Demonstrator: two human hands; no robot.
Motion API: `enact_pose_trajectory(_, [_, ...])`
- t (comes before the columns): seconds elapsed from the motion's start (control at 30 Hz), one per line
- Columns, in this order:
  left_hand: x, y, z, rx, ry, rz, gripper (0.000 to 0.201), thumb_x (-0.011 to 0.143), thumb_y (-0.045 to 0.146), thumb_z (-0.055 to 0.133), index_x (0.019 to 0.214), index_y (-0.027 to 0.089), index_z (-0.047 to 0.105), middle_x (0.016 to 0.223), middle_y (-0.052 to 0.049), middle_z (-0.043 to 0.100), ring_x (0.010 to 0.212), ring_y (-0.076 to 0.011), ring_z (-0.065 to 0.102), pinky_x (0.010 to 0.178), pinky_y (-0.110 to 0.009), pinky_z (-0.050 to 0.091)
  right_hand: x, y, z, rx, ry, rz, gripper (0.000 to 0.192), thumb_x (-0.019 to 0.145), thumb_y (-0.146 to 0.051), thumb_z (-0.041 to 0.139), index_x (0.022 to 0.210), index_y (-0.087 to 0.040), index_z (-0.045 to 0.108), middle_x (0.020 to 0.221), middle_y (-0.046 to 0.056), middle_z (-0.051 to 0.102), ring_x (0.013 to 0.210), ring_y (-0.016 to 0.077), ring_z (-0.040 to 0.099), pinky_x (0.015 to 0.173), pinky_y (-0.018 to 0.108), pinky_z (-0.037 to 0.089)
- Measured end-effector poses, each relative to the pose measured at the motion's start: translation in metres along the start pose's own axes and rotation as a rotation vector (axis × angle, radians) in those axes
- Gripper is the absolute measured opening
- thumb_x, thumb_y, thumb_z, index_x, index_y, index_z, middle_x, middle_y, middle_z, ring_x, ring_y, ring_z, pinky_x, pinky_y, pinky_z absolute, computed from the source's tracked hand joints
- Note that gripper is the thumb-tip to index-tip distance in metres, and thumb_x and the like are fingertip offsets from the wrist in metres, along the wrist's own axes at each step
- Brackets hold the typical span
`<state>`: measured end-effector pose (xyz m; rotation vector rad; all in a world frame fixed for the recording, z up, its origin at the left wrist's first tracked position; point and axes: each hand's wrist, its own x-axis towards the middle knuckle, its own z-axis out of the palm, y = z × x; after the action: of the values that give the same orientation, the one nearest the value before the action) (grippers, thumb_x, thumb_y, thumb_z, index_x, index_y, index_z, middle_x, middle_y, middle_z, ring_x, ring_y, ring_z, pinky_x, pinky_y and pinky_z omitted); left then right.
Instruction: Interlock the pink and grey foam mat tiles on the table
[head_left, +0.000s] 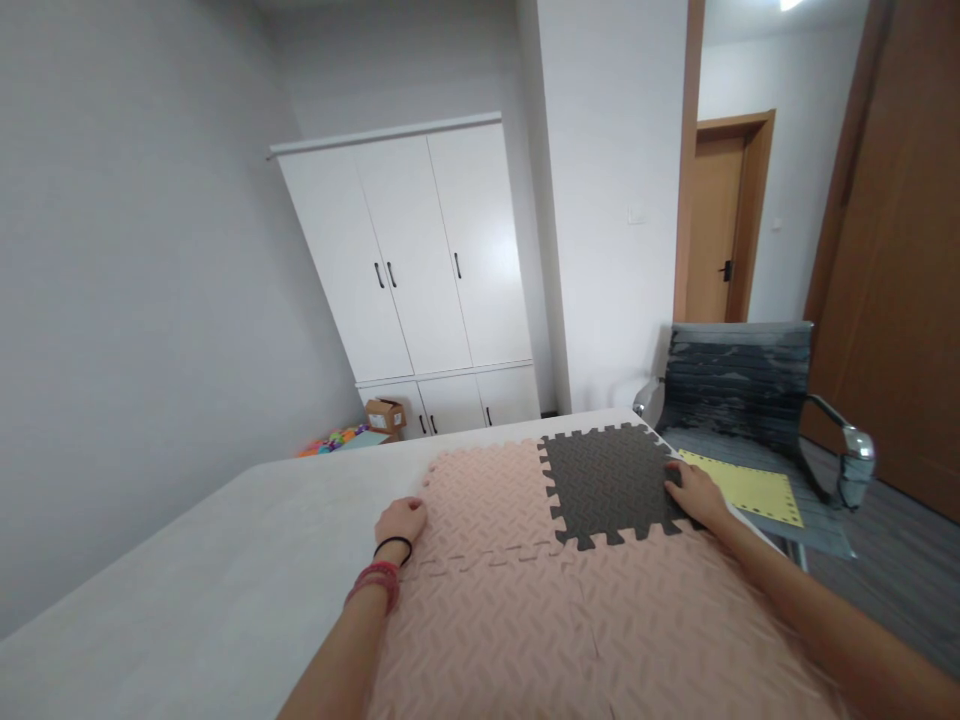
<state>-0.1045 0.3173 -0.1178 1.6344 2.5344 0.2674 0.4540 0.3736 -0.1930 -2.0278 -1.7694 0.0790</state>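
A dark grey foam puzzle mat tile [611, 480] lies at the far right of a sheet of joined pink foam mat tiles [487, 495]. Its toothed left and near edges meet or overlap the pink ones; whether they interlock I cannot tell. My right hand [697, 492] grips the grey tile's right edge, thumb side on top and some fingers hidden. At the left edge of the far pink tile, my left hand [401, 522] is closed with fingers curled against that edge. A black band and red bracelets circle the left wrist.
A white table [202, 560] bears the mat. To the right stands a dark office chair [739, 390] with a yellow foam sheet [750, 487] on its seat. Beyond the table are a white cabinet [420, 250], a cardboard box [385, 414] and colourful small items [337, 440].
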Motion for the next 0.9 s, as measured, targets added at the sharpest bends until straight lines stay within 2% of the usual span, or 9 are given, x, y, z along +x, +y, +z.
enact_pose_trajectory(0.2, [-0.015, 0.018, 0.003, 0.132, 0.051, 0.064, 0.04, 0.087, 0.047, 0.051, 0.111, 0.016, 0.056, 0.112, -0.007, 0.06, 0.101, -0.0196, 0.058, 0.09, -0.044, 0.047, -0.01, -0.009, -0.005, -0.018, 0.028, 0.027, 0.043, 0.082, -0.033, 0.046, 0.119, -0.014, 0.053, 0.117, 0.016, 0.058, 0.113, 0.0275, 0.051, 0.093, 0.037, 0.039])
enact_pose_trajectory(0.3, [-0.033, 0.033, 0.003, 0.17, 0.092, 0.147, 0.05, 0.088, 0.052, 0.045, 0.123, 0.016, 0.049, 0.126, -0.011, 0.053, 0.115, -0.0244, 0.052, 0.098, -0.051, 0.04, -0.013, -0.014, -0.007, -0.025, 0.044, 0.032, 0.044, 0.083, -0.033, 0.045, 0.121, -0.012, 0.05, 0.116, 0.017, 0.057, 0.114, 0.0275, 0.051, 0.093, 0.037, 0.038])
enact_pose_trajectory(0.4, [-0.06, 0.053, 0.005, 0.178, 0.069, 0.392, 0.064, 0.089, 0.054, 0.037, 0.139, 0.013, 0.033, 0.147, -0.017, 0.032, 0.136, -0.0285, 0.029, 0.111, -0.05, 0.023, -0.016, -0.017, -0.008, -0.03, 0.057, 0.038, 0.045, 0.083, -0.034, 0.043, 0.122, -0.011, 0.048, 0.118, 0.018, 0.056, 0.115, 0.0286, 0.049, 0.093, 0.038, 0.038])
enact_pose_trajectory(0.47, [-0.078, 0.069, 0.01, 0.174, 0.014, 0.597, 0.066, 0.09, 0.053, 0.03, 0.145, 0.016, 0.022, 0.154, -0.013, 0.019, 0.142, -0.0254, 0.014, 0.115, -0.045, 0.013, -0.017, -0.019, -0.009, -0.032, 0.064, 0.046, 0.046, 0.083, -0.034, 0.043, 0.123, -0.011, 0.048, 0.118, 0.018, 0.056, 0.115, 0.0292, 0.049, 0.093, 0.039, 0.037])
enact_pose_trajectory(0.53, [-0.095, 0.083, 0.017, 0.169, -0.053, 0.769, 0.061, 0.092, 0.05, 0.025, 0.146, 0.025, 0.017, 0.156, -0.004, 0.015, 0.143, -0.0208, 0.009, 0.116, -0.042, 0.009, -0.018, -0.02, -0.01, -0.035, 0.07, 0.052, 0.046, 0.084, -0.034, 0.043, 0.123, -0.01, 0.047, 0.118, 0.018, 0.056, 0.114, 0.029, 0.049, 0.093, 0.038, 0.037])
enact_pose_trajectory(0.6, [-0.107, 0.094, 0.024, 0.169, -0.124, 0.87, 0.055, 0.093, 0.046, 0.022, 0.146, 0.032, 0.017, 0.156, 0.001, 0.016, 0.143, -0.019, 0.011, 0.116, -0.044, 0.011, -0.018, -0.021, -0.011, -0.039, 0.075, 0.053, 0.046, 0.084, -0.034, 0.043, 0.123, -0.01, 0.047, 0.117, 0.018, 0.056, 0.114, 0.0283, 0.05, 0.093, 0.037, 0.037])
enact_pose_trajectory(0.73, [-0.112, 0.104, 0.033, 0.175, -0.216, 0.902, 0.052, 0.093, 0.042, 0.021, 0.144, 0.034, 0.02, 0.155, -0.004, 0.02, 0.142, -0.0245, 0.017, 0.112, -0.053, 0.019, -0.02, -0.024, -0.013, -0.048, 0.078, 0.048, 0.044, 0.084, -0.034, 0.043, 0.122, -0.011, 0.048, 0.115, 0.017, 0.057, 0.112, 0.0277, 0.05, 0.092, 0.036, 0.038])
enact_pose_trajectory(0.83, [-0.105, 0.109, 0.027, 0.174, -0.253, 0.93, 0.052, 0.093, 0.043, 0.033, 0.142, 0.029, 0.027, 0.152, -0.009, 0.026, 0.139, -0.0277, 0.024, 0.11, -0.055, 0.024, -0.022, -0.026, -0.015, -0.053, 0.074, 0.053, 0.045, 0.084, -0.034, 0.043, 0.122, -0.011, 0.048, 0.116, 0.018, 0.056, 0.113, 0.0286, 0.05, 0.092, 0.037, 0.038])
enact_pose_trajectory(0.9, [-0.095, 0.117, 0.017, 0.176, -0.292, 0.965, 0.053, 0.089, 0.045, 0.045, 0.138, 0.025, 0.036, 0.146, -0.011, 0.036, 0.132, -0.0276, 0.035, 0.106, -0.054, 0.032, -0.024, -0.028, -0.017, -0.054, 0.069, 0.055, 0.044, 0.084, -0.033, 0.042, 0.122, -0.01, 0.048, 0.116, 0.018, 0.056, 0.113, 0.0286, 0.05, 0.091, 0.037, 0.038])
